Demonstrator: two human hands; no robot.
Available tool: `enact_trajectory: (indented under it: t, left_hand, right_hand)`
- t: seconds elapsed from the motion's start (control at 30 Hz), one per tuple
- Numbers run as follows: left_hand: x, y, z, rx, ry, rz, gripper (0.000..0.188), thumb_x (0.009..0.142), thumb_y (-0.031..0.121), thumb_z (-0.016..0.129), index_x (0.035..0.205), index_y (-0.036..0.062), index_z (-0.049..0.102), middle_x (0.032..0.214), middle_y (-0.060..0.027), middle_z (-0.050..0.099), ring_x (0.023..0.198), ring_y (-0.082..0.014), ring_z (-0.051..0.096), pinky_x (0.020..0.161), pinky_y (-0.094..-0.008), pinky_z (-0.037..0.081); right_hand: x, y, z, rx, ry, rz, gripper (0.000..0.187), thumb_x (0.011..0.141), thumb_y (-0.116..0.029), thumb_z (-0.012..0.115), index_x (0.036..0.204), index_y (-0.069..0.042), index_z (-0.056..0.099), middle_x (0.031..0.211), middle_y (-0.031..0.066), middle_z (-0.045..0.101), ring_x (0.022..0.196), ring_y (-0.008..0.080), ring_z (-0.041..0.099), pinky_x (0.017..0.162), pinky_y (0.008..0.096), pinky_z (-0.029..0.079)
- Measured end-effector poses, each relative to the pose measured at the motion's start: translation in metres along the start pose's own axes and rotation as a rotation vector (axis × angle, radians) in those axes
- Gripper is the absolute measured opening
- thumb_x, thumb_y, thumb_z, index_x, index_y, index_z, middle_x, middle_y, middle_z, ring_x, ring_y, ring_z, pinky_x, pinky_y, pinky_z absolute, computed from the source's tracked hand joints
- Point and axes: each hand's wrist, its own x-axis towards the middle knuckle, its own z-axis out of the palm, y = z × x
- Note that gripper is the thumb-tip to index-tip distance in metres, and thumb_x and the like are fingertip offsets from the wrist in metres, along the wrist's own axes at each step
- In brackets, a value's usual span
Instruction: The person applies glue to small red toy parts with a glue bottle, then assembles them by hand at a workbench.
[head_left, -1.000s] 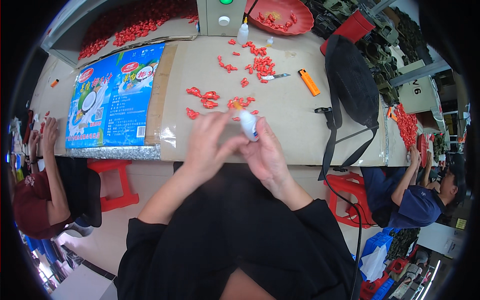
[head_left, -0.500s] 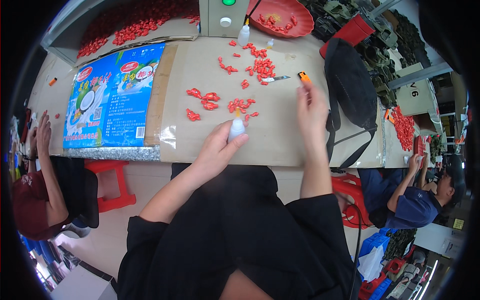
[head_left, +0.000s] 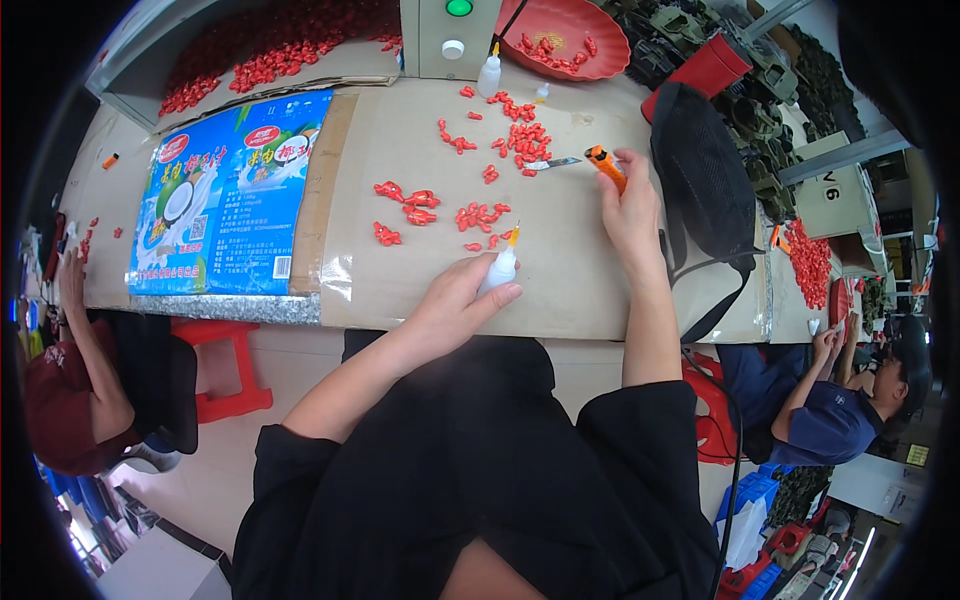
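Note:
My left hand (head_left: 455, 310) is closed around a small white squeeze bottle (head_left: 499, 272), its yellow nozzle (head_left: 513, 238) pointing up and tipped a little right. My right hand (head_left: 632, 215) grips a short orange-and-black tool (head_left: 606, 170) between thumb and fingers; its exact kind is not clear. Just left of the tool, a thin metal blade (head_left: 556, 163) lies beside a heap of small glossy red pieces (head_left: 528, 140). Nearer my left hand are a smaller red group (head_left: 480, 215) and some larger red pieces (head_left: 408, 203).
A second white bottle (head_left: 489, 75) stands near a grey box with a green button (head_left: 459, 8). Behind is a red scalloped tray (head_left: 610, 62). A black bag (head_left: 703, 170) lies on the right and a blue printed cardboard sheet (head_left: 225, 210) on the left. People sit at both sides.
My left hand has shifted slightly right, and the bottle now leans right. My right hand has closed further around the orange-and-black tool, which is now turned in its grip.

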Motion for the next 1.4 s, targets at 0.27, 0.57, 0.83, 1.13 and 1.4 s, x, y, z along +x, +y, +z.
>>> enact_trajectory:
  t: [0.27, 0.57, 0.83, 1.13, 1.4]
  left_hand:
    - [0.009, 0.01, 0.011, -0.08, -0.089, -0.006, 0.035, 0.085, 0.028, 0.05, 0.103, -0.0016, 0.049, 0.079, -0.0034, 0.05, 0.072, -0.0088, 0.044, 0.066, -0.0234, 0.039]
    - [0.017, 0.002, 0.024, -0.086, -0.107, 0.006, 0.034, 0.084, 0.031, 0.05, 0.092, -0.0017, 0.049, 0.077, -0.0133, 0.053, 0.07, -0.0235, 0.051, 0.065, -0.0338, 0.04]
    - [0.017, 0.0, 0.023, -0.014, -0.126, -0.006, 0.034, 0.084, 0.029, 0.052, 0.101, -0.0014, 0.051, 0.078, -0.0078, 0.053, 0.07, -0.013, 0.048, 0.065, -0.0264, 0.04]
    - [0.015, -0.001, 0.023, -0.026, -0.114, 0.003, 0.035, 0.083, 0.033, 0.051, 0.09, -0.0011, 0.049, 0.077, -0.0136, 0.053, 0.072, -0.0251, 0.051, 0.064, -0.0348, 0.04]
    - [0.017, -0.004, 0.022, -0.008, -0.117, 0.012, 0.035, 0.082, 0.034, 0.051, 0.087, -0.0011, 0.05, 0.075, -0.0136, 0.053, 0.07, -0.0256, 0.052, 0.064, -0.0346, 0.04]
  right_hand:
    - [-0.021, -0.032, -0.029, 0.503, -0.344, 0.206, 0.019, 0.083, -0.018, 0.05, 0.093, -0.002, 0.046, 0.071, 0.0088, 0.052, 0.063, 0.0153, 0.05, 0.06, 0.0268, 0.04]
    - [-0.027, -0.047, -0.034, 0.071, -0.106, 0.106, 0.039, 0.077, -0.037, 0.053, 0.059, -0.003, 0.051, 0.052, 0.0103, 0.049, 0.049, 0.0276, 0.05, 0.046, 0.032, 0.038]
    - [-0.03, -0.039, -0.024, -0.161, 0.118, -0.244, 0.031, 0.068, -0.033, 0.06, 0.056, -0.008, 0.048, 0.048, 0.0042, 0.045, 0.044, 0.0203, 0.049, 0.04, 0.0294, 0.037]
    - [-0.031, -0.035, -0.023, -0.141, 0.169, -0.354, 0.033, 0.068, -0.035, 0.061, 0.064, -0.006, 0.045, 0.048, 0.0047, 0.043, 0.04, 0.0205, 0.047, 0.038, 0.0284, 0.038]
    - [-0.031, -0.036, -0.022, -0.123, 0.166, -0.367, 0.032, 0.068, -0.033, 0.061, 0.065, -0.006, 0.044, 0.05, 0.0051, 0.044, 0.041, 0.0207, 0.047, 0.039, 0.0286, 0.038]
